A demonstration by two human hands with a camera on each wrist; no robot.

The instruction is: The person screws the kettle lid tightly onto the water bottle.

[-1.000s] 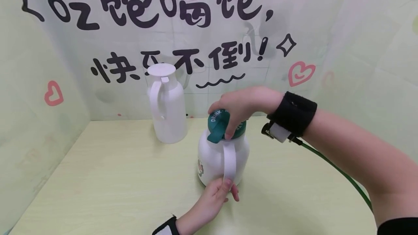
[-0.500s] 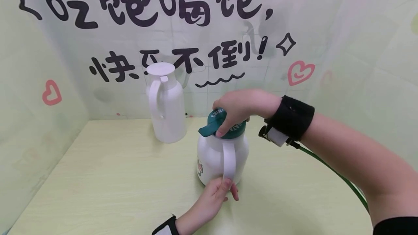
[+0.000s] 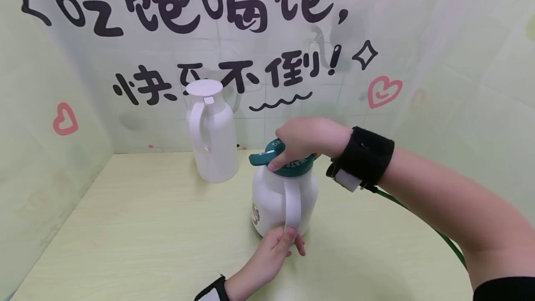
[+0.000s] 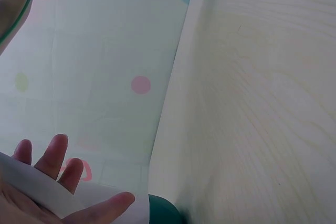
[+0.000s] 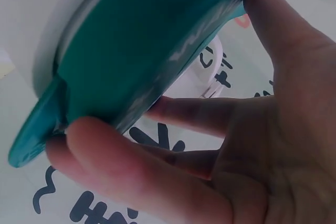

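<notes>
A pale yellow-green wooden tabletop with faint grain fills the lower part of the head view and meets the walls at the back and on the left. The back wall is covered in light green, glossy sheeting printed with large black rounded Chinese characters, a black wavy line, a black four-pointed sparkle and pink hearts. The left wall carries another pink heart. The light is soft and even.

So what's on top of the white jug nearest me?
A teal lid sits on the white jug, with the right hand gripping it. The hand covers most of the lid's top, and the jug's inside is hidden.
</notes>
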